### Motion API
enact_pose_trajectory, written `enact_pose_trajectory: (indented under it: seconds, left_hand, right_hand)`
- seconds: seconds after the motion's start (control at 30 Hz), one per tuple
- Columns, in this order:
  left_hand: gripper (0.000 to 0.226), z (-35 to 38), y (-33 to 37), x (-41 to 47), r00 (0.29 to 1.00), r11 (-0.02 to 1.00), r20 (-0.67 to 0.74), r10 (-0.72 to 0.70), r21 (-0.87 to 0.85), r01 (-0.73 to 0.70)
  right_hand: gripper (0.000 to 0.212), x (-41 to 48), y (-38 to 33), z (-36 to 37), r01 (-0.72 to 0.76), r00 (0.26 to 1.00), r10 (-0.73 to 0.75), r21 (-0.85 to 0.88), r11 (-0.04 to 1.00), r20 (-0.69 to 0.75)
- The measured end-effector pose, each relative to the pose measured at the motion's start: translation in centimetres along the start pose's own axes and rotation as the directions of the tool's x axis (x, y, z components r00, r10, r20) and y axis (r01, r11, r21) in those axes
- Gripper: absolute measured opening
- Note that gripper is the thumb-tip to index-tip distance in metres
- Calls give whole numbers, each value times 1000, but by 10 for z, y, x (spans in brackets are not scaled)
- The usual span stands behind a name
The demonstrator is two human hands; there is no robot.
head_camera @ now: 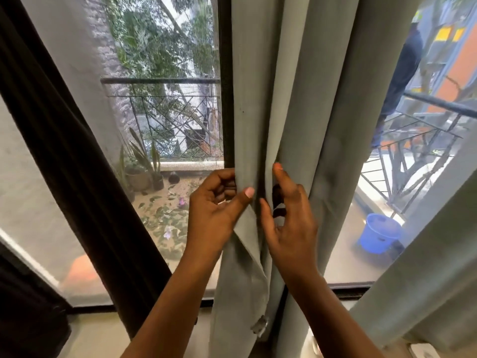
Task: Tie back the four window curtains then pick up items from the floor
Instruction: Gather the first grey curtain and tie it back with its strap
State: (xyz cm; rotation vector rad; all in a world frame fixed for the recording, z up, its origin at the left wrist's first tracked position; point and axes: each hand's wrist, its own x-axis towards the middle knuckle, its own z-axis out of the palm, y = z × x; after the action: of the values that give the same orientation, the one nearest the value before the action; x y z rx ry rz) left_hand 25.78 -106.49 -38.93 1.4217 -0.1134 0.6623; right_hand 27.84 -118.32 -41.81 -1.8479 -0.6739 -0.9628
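A grey-green curtain (pixel 304 99) hangs gathered in folds down the middle of the window. My left hand (pixel 214 210) pinches its left edge between thumb and curled fingers. Close beside it, my right hand (pixel 286 215) has its fingers hooked into a fold of the same curtain, thumb and forefinger raised. A narrow flap of the fabric (pixel 254 275) hangs down below my hands, with a frayed patch near its end. A second grey-green curtain (pixel 423 267) slants across the lower right. A dark brown curtain (pixel 77 164) slants across the left.
Behind the glass lies a balcony with a metal railing (pixel 165 117), potted plants (pixel 144 171), fallen leaves and a blue bucket (pixel 380 233). A person in dark clothes (pixel 402 73) stands outside at the upper right. The black window frame (pixel 348 290) runs along the bottom.
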Motion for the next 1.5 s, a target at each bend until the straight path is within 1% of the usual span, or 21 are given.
enact_pose_trajectory:
  seconds: [0.07,0.17,0.23,0.33,0.47,0.6,0.73,0.87,0.93,1.0,1.03,1.07,1.1,1.13,1.17,1.23,1.3,1.4,1.43,1.47,1.5]
  left_hand:
    - [32,-1,0,-2,999,999,51,-9,-40,11]
    - [39,-5,-3,-1,998,995,60,-23,-99,29]
    - [34,-9,-4,1,997,988,59,-42,-148,51]
    - [23,-15,-5,4,993,970,78,-92,-217,107]
    - [20,-20,-4,5,989,987,95,-113,-105,123]
    - [17,-19,-1,6,997,999,61,-38,33,37]
    - [23,-11,1,4,992,955,35,118,271,-123]
    - [23,-5,-1,0,985,935,30,172,311,-172]
    - [22,-5,-2,2,984,929,18,179,325,-175]
    - [20,-8,-4,7,990,942,22,141,305,-141]
    - [19,-11,-5,11,995,959,34,91,267,-97]
    - [17,-14,-5,15,998,979,55,26,199,-36]
    - [16,-17,-5,18,996,992,79,-40,120,31]
    - [16,-19,-6,21,990,994,102,-97,57,91]
    - [16,-20,-7,22,983,990,119,-139,16,138]
    - [17,-19,-8,23,972,981,143,-188,-28,194]
    - [19,-16,-9,21,969,977,145,-198,-44,206]
    - [20,-14,-9,20,979,984,107,-171,-24,175]
    - [20,-14,-9,20,982,986,93,-163,-17,165]
    - [21,-14,-8,19,985,988,79,-151,-8,152]
    - [22,-14,-8,19,989,991,61,-132,4,132]
  right_hand:
    - [47,0,1,3,2,1000,-2,48,999,5]
    - [17,3,7,4,11,998,-11,6,1000,67]
    - [13,7,8,2,-50,993,40,87,995,113]
    - [24,11,6,-5,-104,983,74,177,979,170]
    - [43,7,5,-3,-120,967,103,59,991,233]
    - [32,3,4,-1,-111,970,102,26,993,223]
    - [28,0,-2,1,-75,980,96,-126,989,172]
    - [25,-8,-14,0,-86,977,127,-227,970,169]
    - [29,-19,-21,-1,-36,975,102,-312,950,198]
    - [35,-36,-27,-4,127,954,-4,-388,913,301]
    - [39,-42,-29,-7,174,933,-31,-374,911,359]
    - [41,-44,-30,-9,115,924,0,-276,954,383]
    - [39,-41,-28,-11,-57,924,99,-123,991,369]
    - [30,-35,-23,-11,-251,915,222,45,967,336]
    - [21,-29,-15,-10,-392,900,335,182,902,280]
    - [13,-13,-1,-9,-528,849,486,302,794,209]
    - [15,-1,0,-9,-570,822,511,340,749,252]
    - [12,0,-9,-7,-493,864,435,244,835,255]
    - [9,-3,-10,-5,-495,861,434,241,835,267]
    - [4,-5,-13,-4,-538,837,458,290,791,300]
    - [6,-7,-16,-4,-603,794,500,351,716,345]
